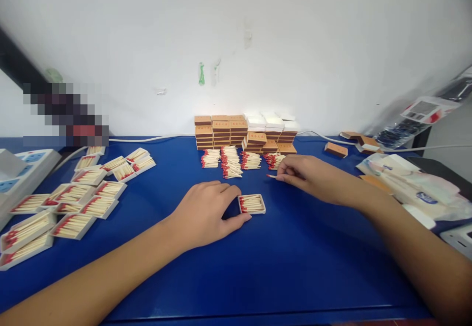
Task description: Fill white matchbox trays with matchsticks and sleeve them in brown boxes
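Observation:
A small white matchbox tray (252, 204) filled with red-tipped matches lies on the blue table, in front of me. My left hand (206, 213) grips its left end between thumb and forefinger. Farther right, my right hand (299, 172) pinches a single match (272, 176), its red head pointing left. Just behind that hand is a loose pile of matches (275, 161), partly covered by the fingers. More match piles stand to its left, including a tall one (230, 162) and two smaller ones (211, 158) (251, 161).
Stacked matchboxes (221, 132) line the wall, some topped with white trays (267, 120). Many filled trays (75, 193) spread over the left side, near a power strip (27, 168). Orange box sleeves (336, 149), a tissue pack (424, 188) and a white cable (155, 138) also lie on the table.

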The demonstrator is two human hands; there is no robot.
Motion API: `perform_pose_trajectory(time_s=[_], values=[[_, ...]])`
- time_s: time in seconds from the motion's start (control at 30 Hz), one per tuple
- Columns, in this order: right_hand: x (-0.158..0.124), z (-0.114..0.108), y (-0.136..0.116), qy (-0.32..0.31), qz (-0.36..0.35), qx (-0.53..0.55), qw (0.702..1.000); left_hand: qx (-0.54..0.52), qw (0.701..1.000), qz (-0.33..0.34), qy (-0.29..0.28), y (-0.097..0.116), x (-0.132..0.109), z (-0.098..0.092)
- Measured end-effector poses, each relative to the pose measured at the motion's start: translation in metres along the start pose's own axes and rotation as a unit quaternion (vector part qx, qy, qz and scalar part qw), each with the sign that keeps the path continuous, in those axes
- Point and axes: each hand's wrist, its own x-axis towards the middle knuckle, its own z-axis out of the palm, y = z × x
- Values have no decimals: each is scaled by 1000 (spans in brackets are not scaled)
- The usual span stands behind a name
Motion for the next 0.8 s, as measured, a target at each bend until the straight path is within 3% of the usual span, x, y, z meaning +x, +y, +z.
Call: perform_pose_trajectory(time_s=[0.23, 0.4, 0.6, 0.73, 0.8], values=[[-11, 14, -55, -15, -66, 70, 995, -6, 1000, -3, 9, 3, 0, 2], [-16, 20, -67, -52, -76, 74, 993, -1, 1000, 3, 12, 1, 1, 3], [-12, 10, -50, -2, -68, 38, 997, -9, 1000, 1, 9, 0, 2, 3], [-5, -1, -19, 95, -37, -43, 994, -9, 1000, 1, 6, 1, 1, 2], [-2, -5, -1, 105, -24, -69, 992, -9, 1000, 1, 5, 1, 0, 0]])
